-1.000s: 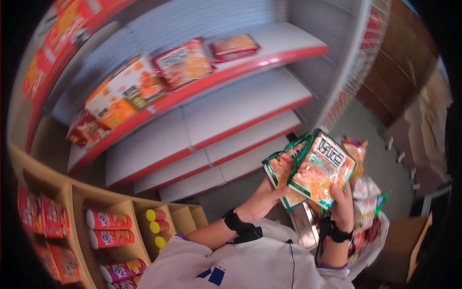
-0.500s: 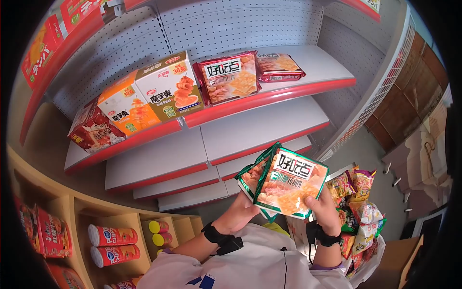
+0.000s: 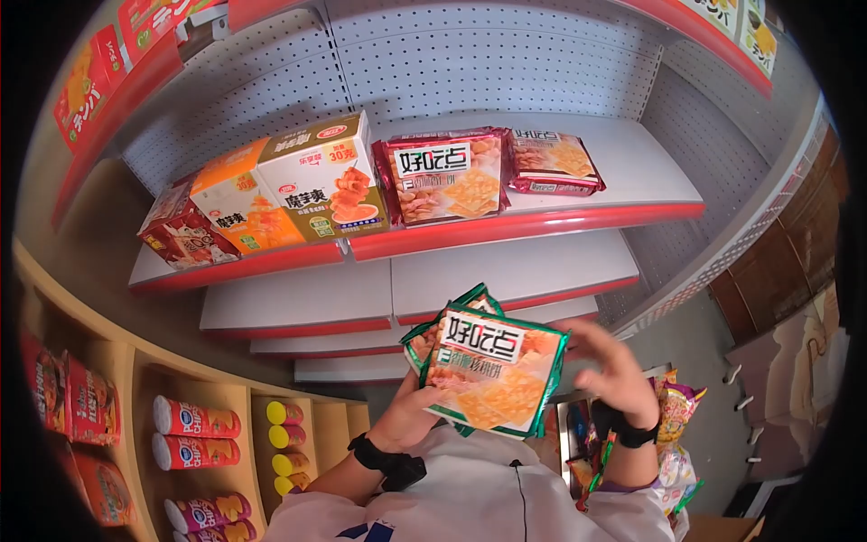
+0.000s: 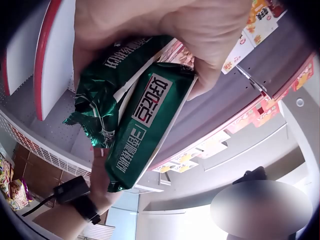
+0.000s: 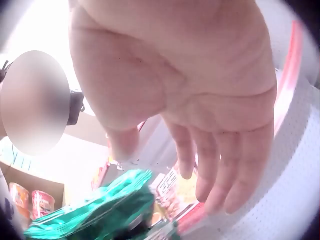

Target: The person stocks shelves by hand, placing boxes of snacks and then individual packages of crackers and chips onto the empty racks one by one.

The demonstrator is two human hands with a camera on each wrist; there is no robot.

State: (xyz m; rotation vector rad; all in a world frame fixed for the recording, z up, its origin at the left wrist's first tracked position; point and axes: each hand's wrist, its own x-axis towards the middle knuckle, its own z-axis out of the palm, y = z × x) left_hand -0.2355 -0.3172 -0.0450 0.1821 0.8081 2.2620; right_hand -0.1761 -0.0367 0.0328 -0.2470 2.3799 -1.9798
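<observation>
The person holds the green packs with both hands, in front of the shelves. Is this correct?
Not quite: only the left hand holds the green packs, in front of the shelves. The right hand is open, gripping nothing, as the right wrist view shows.

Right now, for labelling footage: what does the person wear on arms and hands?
No gloves on left hand or right hand. Black straps with black devices circle the left wrist and right wrist. Pale sleeves end above the forearms; a black cable runs down the top.
</observation>
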